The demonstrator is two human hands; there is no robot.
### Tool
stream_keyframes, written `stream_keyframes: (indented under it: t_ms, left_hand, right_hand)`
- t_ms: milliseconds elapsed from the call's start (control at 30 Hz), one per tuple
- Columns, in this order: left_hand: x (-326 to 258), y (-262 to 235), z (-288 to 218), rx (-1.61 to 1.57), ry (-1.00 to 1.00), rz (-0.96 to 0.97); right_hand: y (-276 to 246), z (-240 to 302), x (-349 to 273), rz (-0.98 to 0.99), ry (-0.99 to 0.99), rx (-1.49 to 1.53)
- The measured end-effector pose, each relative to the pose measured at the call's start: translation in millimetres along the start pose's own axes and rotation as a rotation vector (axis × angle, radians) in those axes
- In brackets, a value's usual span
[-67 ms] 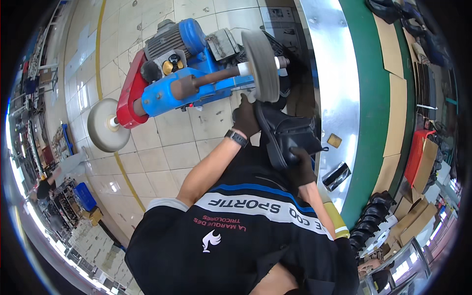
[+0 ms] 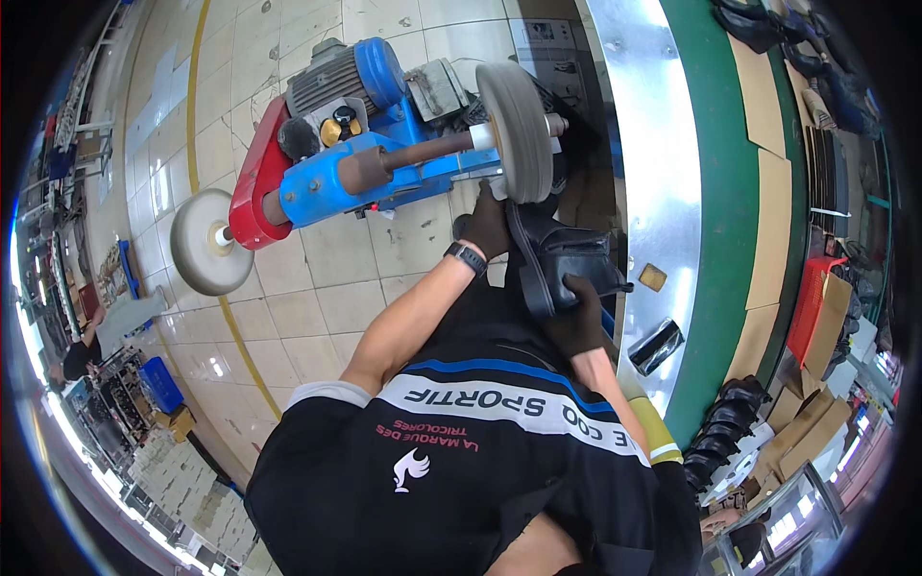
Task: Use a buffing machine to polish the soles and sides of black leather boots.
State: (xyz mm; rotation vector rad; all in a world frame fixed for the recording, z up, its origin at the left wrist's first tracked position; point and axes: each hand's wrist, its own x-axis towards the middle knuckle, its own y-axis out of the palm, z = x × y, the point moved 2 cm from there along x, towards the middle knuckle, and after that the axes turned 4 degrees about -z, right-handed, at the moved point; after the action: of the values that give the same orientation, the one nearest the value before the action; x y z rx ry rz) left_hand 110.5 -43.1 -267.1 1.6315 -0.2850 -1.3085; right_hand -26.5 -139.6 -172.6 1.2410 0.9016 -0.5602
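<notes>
A black leather ankle boot (image 2: 573,264) lies on its side between my hands, its sole edge toward my left. In a dark glove, my left hand (image 2: 488,228) holds it near the toe, with some fingers hidden behind the boot. My right hand (image 2: 576,324), also gloved, is closed round the heel end, close to the pull loop. Directly beyond the toe stands a grey buffing wheel (image 2: 517,134) on a shaft. The toe meets the wheel's lower edge or sits very close; I cannot tell which.
The blue grinding machine (image 2: 331,182) has a red belt guard (image 2: 257,178) and a second, pale wheel (image 2: 204,245) at left. Along my right runs a metal ledge (image 2: 663,182) with a small yellowish block (image 2: 652,277) on it. Beyond lies a green conveyor (image 2: 725,192). Black boots (image 2: 725,432) stand lower right.
The boot has shifted slightly, its heel end tipping a little nearer the wheel. My right hand has moved slightly up and left with it; my left hand keeps its hold.
</notes>
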Motion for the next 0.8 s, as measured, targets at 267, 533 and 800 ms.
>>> stream_keyframes:
  t_ms: [267,533,800]
  left_hand:
    - [67,-27,-32,0.126,0.028,0.010]
    - [15,-22,-1,-0.114,-0.131,0.146]
    - [-7,-22,10,-0.007,0.068,-0.034]
  right_hand:
    - [13,3,90,0.008,-0.100,-0.033]
    - [-25,7,24,-0.029,-0.563,-1.104]
    - [43,39,-33,0.096,-0.852,-2.147]
